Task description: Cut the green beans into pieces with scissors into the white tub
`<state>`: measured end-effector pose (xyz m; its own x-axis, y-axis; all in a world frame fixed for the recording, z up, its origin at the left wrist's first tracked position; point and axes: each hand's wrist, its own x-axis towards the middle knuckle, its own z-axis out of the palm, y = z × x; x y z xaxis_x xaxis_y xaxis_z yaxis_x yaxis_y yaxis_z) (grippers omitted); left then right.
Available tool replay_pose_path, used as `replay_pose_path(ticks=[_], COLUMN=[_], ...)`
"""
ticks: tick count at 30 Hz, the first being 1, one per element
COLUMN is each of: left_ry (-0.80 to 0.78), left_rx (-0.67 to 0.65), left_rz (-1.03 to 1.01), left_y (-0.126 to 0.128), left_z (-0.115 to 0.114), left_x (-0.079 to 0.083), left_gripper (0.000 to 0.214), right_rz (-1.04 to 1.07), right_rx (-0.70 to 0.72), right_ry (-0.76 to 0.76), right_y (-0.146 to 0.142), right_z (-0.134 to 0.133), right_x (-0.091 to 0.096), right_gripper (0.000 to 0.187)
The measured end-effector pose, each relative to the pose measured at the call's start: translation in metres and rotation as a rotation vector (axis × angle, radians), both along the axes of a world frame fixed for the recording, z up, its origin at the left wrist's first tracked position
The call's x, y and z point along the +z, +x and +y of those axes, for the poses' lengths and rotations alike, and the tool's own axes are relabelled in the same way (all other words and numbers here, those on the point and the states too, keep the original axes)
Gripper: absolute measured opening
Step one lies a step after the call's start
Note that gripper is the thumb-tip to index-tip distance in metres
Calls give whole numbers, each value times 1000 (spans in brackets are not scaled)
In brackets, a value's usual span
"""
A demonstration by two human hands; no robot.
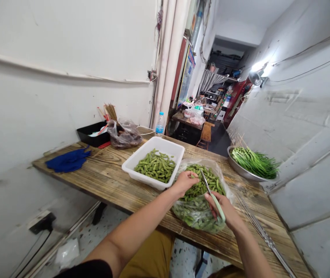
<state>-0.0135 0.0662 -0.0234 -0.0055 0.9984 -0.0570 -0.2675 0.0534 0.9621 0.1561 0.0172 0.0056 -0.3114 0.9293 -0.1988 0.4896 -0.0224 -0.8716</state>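
Note:
A clear plastic bag (196,216) full of green edamame pods (210,179) lies open near the front of the table. Over its left side, my left hand (186,182) is closed in a pinch, with a bit of a green edamame pod showing at the fingertips. My right hand (224,208) grips the pale green handles of a pair of scissors (206,182), whose blades point up and away over the pods. Left of the bag stands a white plastic tub (130,170) holding more edamame pods (156,166).
On the wooden table (109,185) are a blue cloth (68,159), a black tray (88,135), a bag with brown contents (124,133) and a water bottle (159,124). Metal skewers (265,233) and a metal bowl of green vegetables (254,162) are at right. Someone sits far back.

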Motion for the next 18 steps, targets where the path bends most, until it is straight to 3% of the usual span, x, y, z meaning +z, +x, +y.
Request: replay_pose_path(ticks=[4, 8, 11, 14, 18], left_ry=[28, 37, 22, 27, 102], left_rx=[43, -88, -202, -291, -266], left_rz=[24, 61, 19, 8, 41], left_y=[1, 0, 0, -2, -5], left_z=[1, -4, -9, -14, -18], left_x=[-7, -10, -11, -11, -7], left_gripper=[12, 18, 23, 26, 31], right_rz=[80, 70, -44, -236, -406], right_rx=[12, -15, -61, -40, -19], right_ry=[9, 44, 99, 275, 392], right_y=[4, 5, 5, 7, 9], right_z=[-7, -10, -8, -9, -15], right_x=[-2, -7, -12, -9, 5], right_gripper=[36, 43, 50, 48, 44])
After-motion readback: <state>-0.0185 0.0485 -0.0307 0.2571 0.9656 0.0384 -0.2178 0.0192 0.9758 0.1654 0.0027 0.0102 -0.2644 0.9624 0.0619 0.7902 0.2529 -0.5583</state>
